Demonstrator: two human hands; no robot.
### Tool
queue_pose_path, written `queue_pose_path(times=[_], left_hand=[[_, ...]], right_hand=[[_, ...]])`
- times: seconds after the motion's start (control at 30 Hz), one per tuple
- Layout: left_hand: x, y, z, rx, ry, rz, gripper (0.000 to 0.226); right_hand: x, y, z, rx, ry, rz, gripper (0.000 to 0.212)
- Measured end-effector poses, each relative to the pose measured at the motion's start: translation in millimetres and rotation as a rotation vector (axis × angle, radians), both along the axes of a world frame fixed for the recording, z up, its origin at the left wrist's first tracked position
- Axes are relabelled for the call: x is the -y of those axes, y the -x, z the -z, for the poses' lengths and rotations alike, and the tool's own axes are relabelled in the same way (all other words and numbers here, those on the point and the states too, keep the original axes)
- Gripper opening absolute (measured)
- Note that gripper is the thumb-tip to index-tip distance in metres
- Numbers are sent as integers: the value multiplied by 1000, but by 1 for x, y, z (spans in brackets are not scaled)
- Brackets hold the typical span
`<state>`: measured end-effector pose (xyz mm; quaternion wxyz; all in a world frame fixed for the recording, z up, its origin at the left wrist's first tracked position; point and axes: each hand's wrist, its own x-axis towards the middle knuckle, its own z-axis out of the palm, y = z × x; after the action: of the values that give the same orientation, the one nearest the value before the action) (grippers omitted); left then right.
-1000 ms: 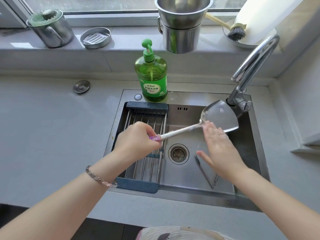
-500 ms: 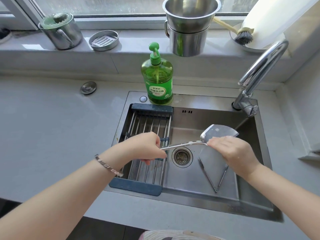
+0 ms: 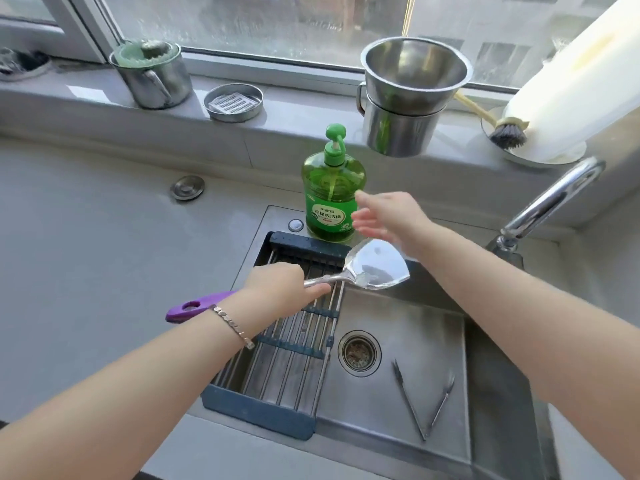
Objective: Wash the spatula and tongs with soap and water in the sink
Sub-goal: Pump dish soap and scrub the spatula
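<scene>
Spatula (image 3: 375, 268): left hand (image 3: 277, 292) clamped on its handle, above the rear of the sink (image 3: 433, 327). Right hand (image 3: 388, 216): fingers apart, now off the blade, beside soap bottle (image 3: 332, 195); soaping likely next. Tongs (image 3: 422, 400): sink floor.

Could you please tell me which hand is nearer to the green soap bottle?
Right. The right hand is open just to the right of the soap bottle; the left hand is further off, nearer the camera, gripping the spatula over the drying rack.

Home kitchen: steel sink (image 3: 398, 327), faucet (image 3: 554, 199), dish soap (image 3: 332, 188), windowsill pots (image 3: 408, 98).
</scene>
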<state>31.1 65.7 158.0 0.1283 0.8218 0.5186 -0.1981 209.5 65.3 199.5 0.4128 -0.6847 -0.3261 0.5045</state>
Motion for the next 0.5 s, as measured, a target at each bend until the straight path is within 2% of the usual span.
queue_pose_path(times=[0.07, 0.17, 0.33, 0.5], left_hand=[[-9, 2, -2, -35, -71, 15, 62], [-21, 5, 1, -50, -98, 26, 65], [-32, 4, 13, -45, -77, 70, 65], [-43, -3, 26, -40, -78, 92, 65]], right_hand=[[-41, 1, -15, -199, 106, 56, 51], [-86, 1, -28, -320, 170, 78, 51], [-118, 1, -30, -403, 265, 108, 38], [-126, -5, -26, -431, 257, 100, 33]])
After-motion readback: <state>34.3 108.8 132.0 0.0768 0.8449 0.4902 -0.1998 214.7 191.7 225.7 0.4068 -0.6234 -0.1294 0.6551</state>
